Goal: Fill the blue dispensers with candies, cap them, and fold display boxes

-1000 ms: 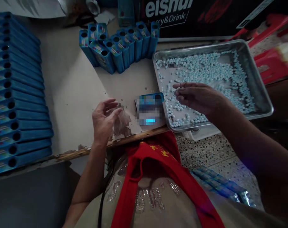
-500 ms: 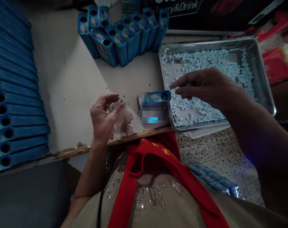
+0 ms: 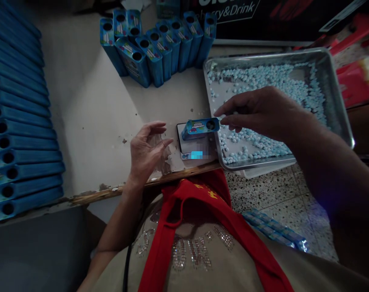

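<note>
A blue candy box [image 3: 199, 127] with a round hole in its end rests on a small scale [image 3: 187, 148] with a lit blue display; its reading is blurred out. Pale candies show inside the hole. My right hand [image 3: 254, 109] hovers at the box's hole end, over the edge of the metal tray [image 3: 339, 101]. Its fingers are drawn together, and whatever they hold is hidden. To the left of the scale, my left hand [image 3: 149, 152] has thumb and fingers apart, holding nothing and not touching the box. Light blue candies [image 3: 260, 77] are spread in the tray.
Several blue boxes [image 3: 154, 52] stand grouped at the back of the table [image 3: 89, 121]. A long row of similar boxes [image 3: 26, 150] lines the left side. The worn wooden table edge [image 3: 178, 174] runs close to my body. Wrapped blue packs [image 3: 275, 229] lie low at right.
My left hand has moved right, closer to the scale. My right hand's fingertips have dropped slightly toward the box's hole. The box stays on the scale.
</note>
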Tool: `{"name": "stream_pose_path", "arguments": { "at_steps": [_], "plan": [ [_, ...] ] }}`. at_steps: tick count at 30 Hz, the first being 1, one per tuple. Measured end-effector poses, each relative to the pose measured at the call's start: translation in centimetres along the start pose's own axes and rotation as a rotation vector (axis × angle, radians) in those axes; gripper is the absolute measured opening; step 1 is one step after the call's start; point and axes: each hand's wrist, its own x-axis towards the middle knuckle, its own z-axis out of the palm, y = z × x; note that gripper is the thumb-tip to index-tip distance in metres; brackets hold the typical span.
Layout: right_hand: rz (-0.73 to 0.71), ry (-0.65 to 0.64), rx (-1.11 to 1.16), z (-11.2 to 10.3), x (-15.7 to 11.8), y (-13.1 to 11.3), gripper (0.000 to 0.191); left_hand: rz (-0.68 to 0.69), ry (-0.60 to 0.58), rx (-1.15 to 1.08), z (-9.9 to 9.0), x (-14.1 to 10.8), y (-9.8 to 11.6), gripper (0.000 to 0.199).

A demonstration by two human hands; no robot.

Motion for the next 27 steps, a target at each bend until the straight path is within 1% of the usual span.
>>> {"name": "stream_pose_path", "arguments": {
  "at_steps": [3,6,9,11,13,15,16,17,18,19,21,22,24,26,27],
  "plan": [
    [0.003,-0.016,-0.033,0.2,0.2,-0.1,0.018,0.021,-0.052,0.008,1.0,0.0,0.1,0.047],
    [0.008,-0.034,-0.066,0.4,0.5,-0.3,0.018,0.075,-0.082,0.036,1.9,0.2,0.5,0.048],
    [0.009,-0.031,-0.056,0.2,0.8,0.2,0.024,0.207,-0.086,0.197,3.0,0.9,1.9,0.056],
    [0.006,0.012,-0.077,-0.3,1.0,1.4,0.028,0.333,-0.139,0.354,4.1,1.4,3.2,0.061],
    [-0.024,0.088,-0.220,-0.9,1.4,3.4,0.027,0.427,-0.253,0.504,5.2,1.9,4.4,0.055],
    [-0.083,0.197,-0.480,-1.3,2.2,5.6,0.021,0.452,-0.341,0.618,5.7,2.2,5.1,0.045],
    [-0.116,0.254,-0.593,-1.3,2.7,6.5,0.019,0.444,-0.352,0.655,5.6,2.2,5.3,0.041],
    [-0.153,0.283,-0.656,-1.1,3.3,7.0,0.017,0.427,-0.337,0.678,5.1,2.0,5.3,0.040],
    [-0.184,0.279,-0.668,-0.7,4.0,7.2,0.016,0.407,-0.304,0.685,4.2,1.7,5.1,0.039],
    [-0.206,0.254,-0.632,-0.2,4.8,6.9,0.016,0.387,-0.264,0.682,2.8,1.3,4.8,0.038],
    [-0.243,0.179,-0.510,1.4,6.8,5.1,0.020,0.337,-0.170,0.667,-0.9,0.1,3.9,0.035],
    [-0.278,0.165,-0.469,2.4,8.0,3.7,0.021,0.306,-0.114,0.666,-3.3,-0.7,3.3,0.035],
    [-0.403,0.200,-0.470,4.6,10.8,0.7,0.023,0.224,-0.003,0.674,-8.3,-2.4,2.4,0.035],
    [-0.546,0.259,-0.566,6.7,14.0,-1.9,0.025,0.152,0.084,0.687,-13.4,-4.4,1.9,0.036],
    [-0.583,0.284,-0.635,7.7,15.5,-2.9,0.026,0.124,0.119,0.700,-15.7,-5.4,1.8,0.036]
  ]
}}
